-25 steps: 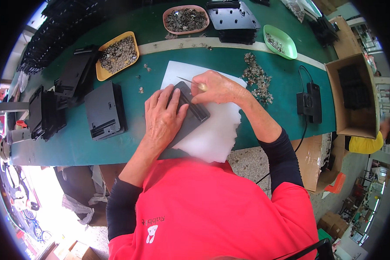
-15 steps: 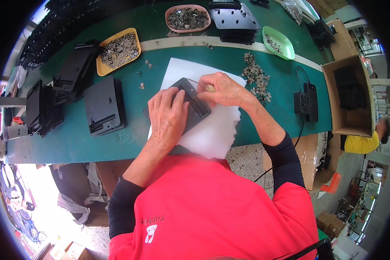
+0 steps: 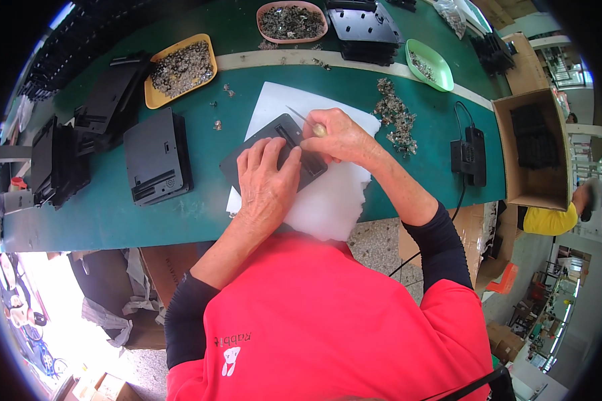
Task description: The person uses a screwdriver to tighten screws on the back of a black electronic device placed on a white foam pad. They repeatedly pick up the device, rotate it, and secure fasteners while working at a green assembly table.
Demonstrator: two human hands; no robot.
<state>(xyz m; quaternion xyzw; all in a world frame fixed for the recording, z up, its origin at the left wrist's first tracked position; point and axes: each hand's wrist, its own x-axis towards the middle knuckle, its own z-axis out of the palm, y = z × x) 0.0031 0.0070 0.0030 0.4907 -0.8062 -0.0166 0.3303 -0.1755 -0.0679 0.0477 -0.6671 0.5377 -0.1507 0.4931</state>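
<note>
A black plastic panel (image 3: 237, 162) with a long slot lies tilted on a sheet of white foam (image 3: 274, 100). My left hand (image 3: 267, 180) rests over the panel, its fingers apart and pressing on the surface. At the panel's right end, my right hand (image 3: 341, 137) is closed round an awl-like tool (image 3: 320, 130) with a pale yellowish handle. Its thin metal shaft sticks out up and to the left, above the foam. My right fingertips are by the slot, and what they touch there is hidden.
Left of the foam lie stacked black panels (image 3: 155, 154). Small metal parts fill a yellow tray (image 3: 152, 99), a pink tray (image 3: 294, 41) and part of a green tray (image 3: 445, 85). Loose parts (image 3: 396, 117) form a pile. At right are a black adapter (image 3: 465, 157) and a cardboard box (image 3: 542, 194).
The tool's shaft now shows more clearly, swung up and left over the foam. My left hand has shifted slightly right and down along the panel. The whole view has moved a little.
</note>
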